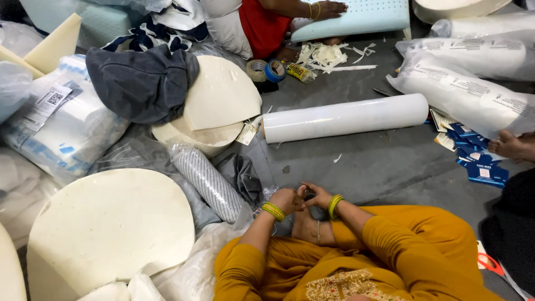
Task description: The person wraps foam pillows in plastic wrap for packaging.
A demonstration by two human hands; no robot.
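I sit on the grey floor in mustard-yellow clothes, and my hands meet just in front of my bare foot (pixel 305 226). My left hand (pixel 287 199) and my right hand (pixel 319 196) both wear yellow-green bangles. Their fingers are curled together around a small dark object (pixel 308 193), which is mostly hidden, so I cannot tell what it is. A plastic-wrapped roll with a mesh pattern (pixel 207 183) lies just left of my left hand.
A long white roll (pixel 345 117) lies across the floor ahead. Round foam discs (pixel 108 226) (pixel 220 97), a grey cloth (pixel 142 81) and bagged goods crowd the left. Tape rolls (pixel 266 71) sit near a person in red (pixel 262 25). Blue cards (pixel 479 164) and another person's foot (pixel 510 146) are at right.
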